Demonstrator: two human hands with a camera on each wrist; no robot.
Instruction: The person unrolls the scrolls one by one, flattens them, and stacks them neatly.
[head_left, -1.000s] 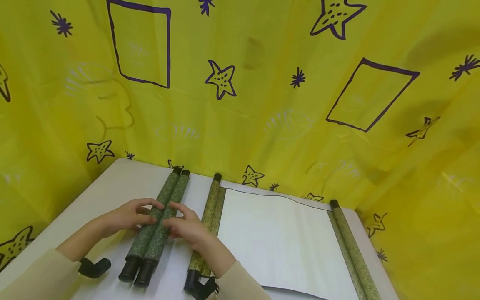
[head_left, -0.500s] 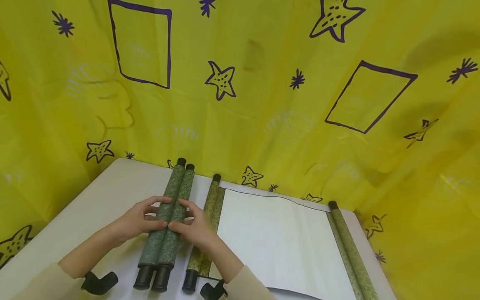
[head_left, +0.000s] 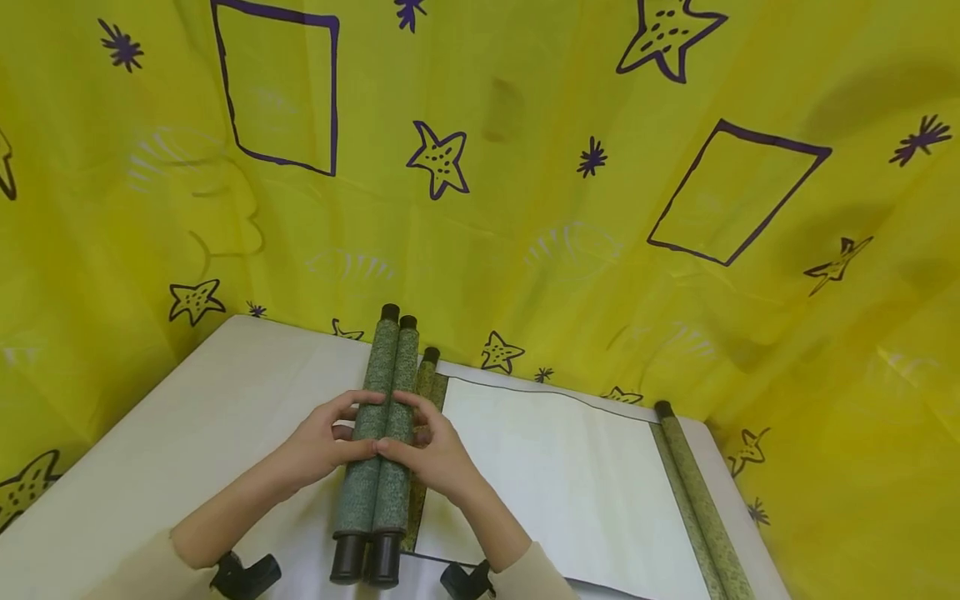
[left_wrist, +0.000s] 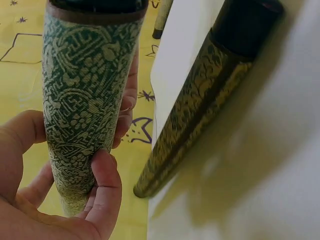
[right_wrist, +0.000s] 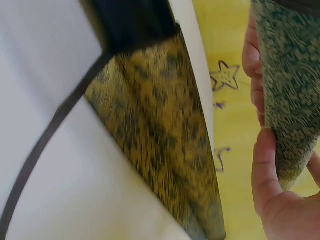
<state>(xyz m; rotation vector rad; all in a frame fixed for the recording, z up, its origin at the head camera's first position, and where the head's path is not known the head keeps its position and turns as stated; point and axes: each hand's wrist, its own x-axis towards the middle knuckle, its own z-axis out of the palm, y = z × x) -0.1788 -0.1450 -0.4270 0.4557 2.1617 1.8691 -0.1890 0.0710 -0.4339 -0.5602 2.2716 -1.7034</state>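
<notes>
A hand scroll wound on two rods, with green patterned brocade and dark end knobs (head_left: 356,500), is held off the table between both hands. My left hand (head_left: 322,442) grips its left rod, thumb and fingers around the side. On the right rod my right hand (head_left: 438,446) holds in the same way, the thumbs meeting near the middle seam. The brocade's woven pattern shows close up in the left wrist view on the green scroll (left_wrist: 80,85). Just right of it lies a second scroll with gold-and-dark brocade, its left rod (head_left: 426,385) partly hidden behind the green one.
The second scroll lies unrolled, its white sheet (head_left: 547,475) stretching to a right rod (head_left: 697,492). Under everything is a white table (head_left: 247,400). A yellow curtain (head_left: 510,258) with purple stars and frames hangs behind and at the sides.
Both hands have raised the green scroll from the table and carried it rightward, up to the unrolled scroll's left rod. The unrolled scroll has stayed in place.
</notes>
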